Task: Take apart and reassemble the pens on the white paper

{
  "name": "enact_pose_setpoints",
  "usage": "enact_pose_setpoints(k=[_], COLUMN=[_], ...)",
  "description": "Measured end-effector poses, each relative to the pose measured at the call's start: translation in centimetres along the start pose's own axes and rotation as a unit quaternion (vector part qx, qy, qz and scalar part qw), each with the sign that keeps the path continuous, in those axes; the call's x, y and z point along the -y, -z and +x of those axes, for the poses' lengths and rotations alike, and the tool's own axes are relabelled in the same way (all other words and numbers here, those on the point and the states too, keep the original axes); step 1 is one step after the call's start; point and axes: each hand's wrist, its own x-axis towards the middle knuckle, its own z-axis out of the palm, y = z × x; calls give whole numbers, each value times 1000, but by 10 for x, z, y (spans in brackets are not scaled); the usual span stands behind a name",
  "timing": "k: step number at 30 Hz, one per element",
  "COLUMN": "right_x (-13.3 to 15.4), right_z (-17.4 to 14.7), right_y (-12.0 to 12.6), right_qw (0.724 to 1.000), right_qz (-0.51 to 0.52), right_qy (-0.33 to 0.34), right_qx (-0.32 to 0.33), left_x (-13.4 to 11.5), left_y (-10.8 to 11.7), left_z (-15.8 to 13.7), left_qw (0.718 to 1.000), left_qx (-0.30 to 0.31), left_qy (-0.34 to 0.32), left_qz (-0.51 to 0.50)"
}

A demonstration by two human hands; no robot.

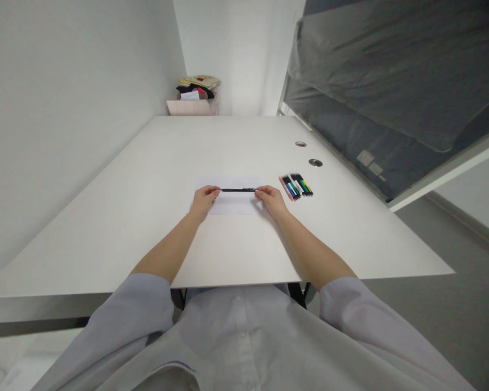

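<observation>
Level between my two hands is a slim black pen with a clip toward its right end. My left hand pinches its left tip between thumb and fingers. The right end is pinched in the same way by my right hand. Beneath the pen lies a sheet of white paper on the white table. Just right of my right hand, a row of pens and markers in black, blue, green, yellow and pink lies side by side.
Two round cable holes sit near the table's right side, beside a grey-covered panel. At the far end stands a pale box with folded cloth on it. A wall runs along the left of the white table.
</observation>
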Motion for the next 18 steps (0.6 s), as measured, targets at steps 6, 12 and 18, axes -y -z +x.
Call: enact_pose_setpoints(k=[6, 12, 18], right_x=[1, 2, 3], right_z=[0, -1, -2], right_y=[0, 0, 0], right_qw=[1000, 1000, 1000], right_qz=[2, -4, -6], right_qy=[-2, 3, 1], right_qx=[3, 6, 7], left_x=[-2, -4, -1], left_y=[0, 0, 1], left_z=[-1, -2, -1], left_qw=[1000, 1000, 1000], left_qx=[2, 2, 2], left_qy=[0, -3, -6], left_qz=[6, 4, 9])
